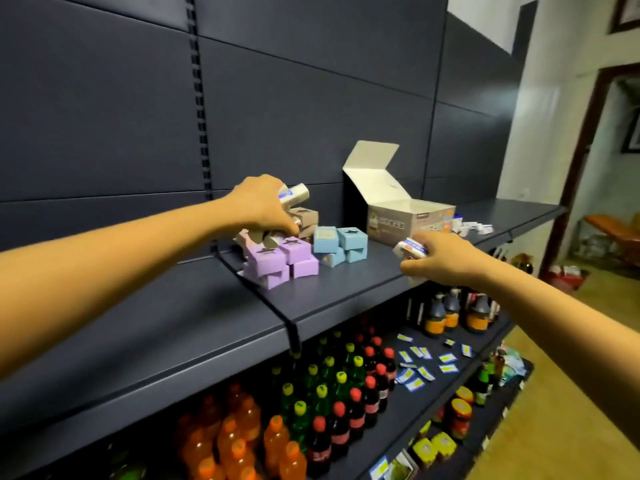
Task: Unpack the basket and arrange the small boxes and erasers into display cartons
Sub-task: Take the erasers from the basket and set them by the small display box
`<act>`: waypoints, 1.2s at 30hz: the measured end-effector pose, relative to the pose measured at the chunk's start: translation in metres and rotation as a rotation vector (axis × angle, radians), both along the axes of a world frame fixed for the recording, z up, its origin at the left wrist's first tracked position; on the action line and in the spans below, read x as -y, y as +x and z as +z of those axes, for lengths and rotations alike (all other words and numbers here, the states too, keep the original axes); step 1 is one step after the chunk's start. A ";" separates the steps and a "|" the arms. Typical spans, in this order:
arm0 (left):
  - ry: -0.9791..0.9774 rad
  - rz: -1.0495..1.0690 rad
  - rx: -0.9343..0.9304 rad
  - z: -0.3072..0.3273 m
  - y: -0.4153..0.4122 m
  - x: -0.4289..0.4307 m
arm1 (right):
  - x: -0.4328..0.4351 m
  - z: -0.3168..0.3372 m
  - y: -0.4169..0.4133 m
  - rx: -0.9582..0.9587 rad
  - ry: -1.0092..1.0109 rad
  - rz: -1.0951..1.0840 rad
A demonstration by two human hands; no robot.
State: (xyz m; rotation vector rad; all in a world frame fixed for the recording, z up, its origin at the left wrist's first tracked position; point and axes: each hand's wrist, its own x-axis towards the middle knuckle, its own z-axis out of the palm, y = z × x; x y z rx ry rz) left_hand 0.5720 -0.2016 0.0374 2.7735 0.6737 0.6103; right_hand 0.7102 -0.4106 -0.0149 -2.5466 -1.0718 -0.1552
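Left hand [261,206] and right hand [440,259] outstretched, both gripping.

the shelf [346,292] and its back panels are dark slate blue. on it, lilac boxes [273,259] and pale blue boxes [341,242] each bear a dark star cutout; the taupe boxes [306,216] do too. the open display carton [408,220] is white inside, grey outside. below, bottles [239,441] are orange, others green with yellow caps, others dark, perhaps cola, with red caps.
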 end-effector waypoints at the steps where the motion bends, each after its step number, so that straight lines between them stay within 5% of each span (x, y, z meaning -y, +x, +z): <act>1: 0.006 -0.028 -0.016 -0.003 0.020 0.012 | 0.013 -0.002 0.016 0.008 -0.005 -0.028; 21: 0.066 -0.349 -0.091 -0.035 0.417 0.136 | 0.129 -0.015 0.353 0.055 -0.022 -0.243; 36: 0.015 -0.235 -0.136 -0.093 0.622 0.170 | 0.112 -0.040 0.593 0.021 -0.024 -0.013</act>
